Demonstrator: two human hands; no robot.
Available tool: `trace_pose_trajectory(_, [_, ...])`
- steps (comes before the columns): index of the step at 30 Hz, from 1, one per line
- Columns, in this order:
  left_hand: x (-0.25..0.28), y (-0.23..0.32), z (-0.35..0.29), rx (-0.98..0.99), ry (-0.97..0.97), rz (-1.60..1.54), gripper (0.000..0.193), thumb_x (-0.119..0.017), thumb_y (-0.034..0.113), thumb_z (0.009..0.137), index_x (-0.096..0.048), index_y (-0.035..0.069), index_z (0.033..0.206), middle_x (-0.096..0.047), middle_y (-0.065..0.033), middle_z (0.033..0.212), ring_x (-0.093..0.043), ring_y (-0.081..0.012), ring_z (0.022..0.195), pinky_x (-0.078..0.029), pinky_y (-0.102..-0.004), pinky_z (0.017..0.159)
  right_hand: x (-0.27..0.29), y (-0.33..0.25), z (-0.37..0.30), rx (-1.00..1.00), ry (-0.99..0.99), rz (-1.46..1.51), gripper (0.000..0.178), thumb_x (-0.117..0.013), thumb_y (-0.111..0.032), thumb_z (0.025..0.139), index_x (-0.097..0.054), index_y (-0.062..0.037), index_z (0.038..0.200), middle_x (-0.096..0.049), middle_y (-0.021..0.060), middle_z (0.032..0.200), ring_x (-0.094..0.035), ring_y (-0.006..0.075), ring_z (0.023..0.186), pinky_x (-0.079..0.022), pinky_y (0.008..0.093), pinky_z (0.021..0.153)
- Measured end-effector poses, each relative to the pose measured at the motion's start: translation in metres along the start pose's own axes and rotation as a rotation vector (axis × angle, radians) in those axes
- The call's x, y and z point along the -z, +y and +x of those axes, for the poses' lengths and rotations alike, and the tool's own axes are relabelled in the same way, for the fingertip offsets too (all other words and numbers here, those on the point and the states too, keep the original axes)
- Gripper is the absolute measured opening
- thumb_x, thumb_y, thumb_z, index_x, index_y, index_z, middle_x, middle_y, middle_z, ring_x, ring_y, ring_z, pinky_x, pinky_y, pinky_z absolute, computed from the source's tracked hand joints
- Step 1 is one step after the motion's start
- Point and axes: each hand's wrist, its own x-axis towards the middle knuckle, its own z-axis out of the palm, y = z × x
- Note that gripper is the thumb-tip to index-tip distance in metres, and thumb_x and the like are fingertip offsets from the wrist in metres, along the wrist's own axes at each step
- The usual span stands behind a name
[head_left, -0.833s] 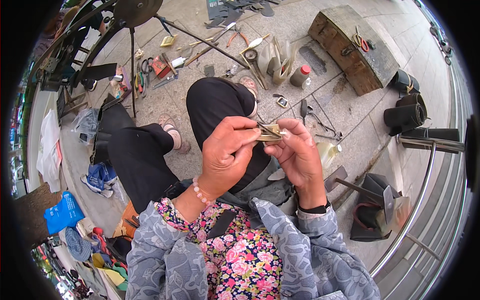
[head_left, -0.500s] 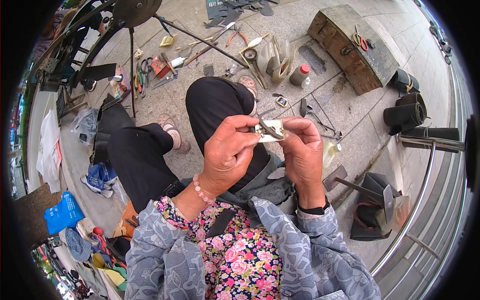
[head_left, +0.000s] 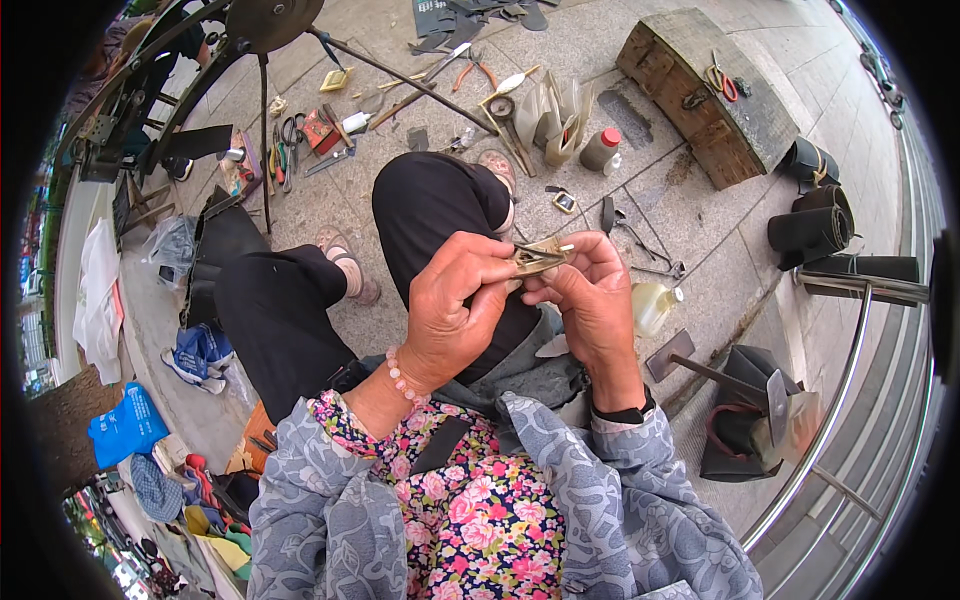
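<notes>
My left hand [head_left: 458, 305] and my right hand [head_left: 592, 308] meet over my knee, in the middle of the view. Between them is a small gold-coloured rectangular metal piece [head_left: 541, 262], buckle-like, with a narrow dark strip lying along it. Thumb and fingers of my left hand pinch its left end, while those of my right hand pinch the other end. The piece is tilted, so its bright face shows only edge-on; the fingertips cover both ends. A dark rectangular scrap [head_left: 441, 444] rests on my flowered apron [head_left: 500, 510].
Pliers [head_left: 474, 72], scissors and other hand tools lie on the paving ahead. A wooden box [head_left: 705, 100] carries red-handled scissors at the upper right. Nearer are a red-capped bottle [head_left: 601, 150] and a yellowish bottle [head_left: 654, 308]. A metal rail [head_left: 845, 390] runs along the right.
The gold-coloured piece has been tipped from its broad face to a slanted, edge-on pose. My right hand has shifted slightly left and its fingers have curled, uncovering the yellowish bottle.
</notes>
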Motion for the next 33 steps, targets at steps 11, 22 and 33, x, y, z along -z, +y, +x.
trace_pose_trajectory(11, [-0.003, -0.001, -0.005, 0.492, 0.107, -0.508, 0.012, -0.054, -0.007, 0.085, -0.051, -0.004, 0.096, -0.059, -0.0103, 0.091, -0.064, -0.0161, 0.077, -0.054, -0.0244, 0.069, -0.002, -0.008, -0.004, 0.034, -0.008, -0.126, 0.013, -0.063, 0.0, 0.08, -0.054, 0.0018, 0.089, -0.062, 0.0104, 0.079, -0.063, 0.0165, 0.064, -0.056, 0.0273, 0.057])
trace_pose_trajectory(22, [-0.002, -0.003, -0.004, 0.375, 0.05, -0.412, 0.011, -0.053, -0.006, 0.084, -0.053, -0.002, 0.095, -0.059, -0.006, 0.086, -0.062, -0.0103, 0.074, -0.052, -0.0208, 0.066, -0.007, -0.013, -0.008, -0.115, -0.028, 0.143, 0.007, -0.058, 0.0, 0.081, -0.056, 0.0021, 0.087, -0.06, 0.0072, 0.072, -0.059, 0.0106, 0.055, -0.052, 0.0256, 0.048])
trace_pose_trajectory(33, [0.008, -0.002, 0.002, 0.698, 0.055, -0.672, 0.014, -0.053, 0.004, 0.088, -0.05, -0.002, 0.1, -0.059, -0.0084, 0.085, -0.059, -0.0102, 0.063, -0.054, -0.0257, 0.061, -0.015, -0.016, -0.01, 0.047, -0.078, -0.462, 0.016, -0.058, 0.001, 0.08, -0.061, 0.0044, 0.096, -0.06, 0.0053, 0.074, -0.059, 0.0101, 0.059, -0.048, 0.0219, 0.052])
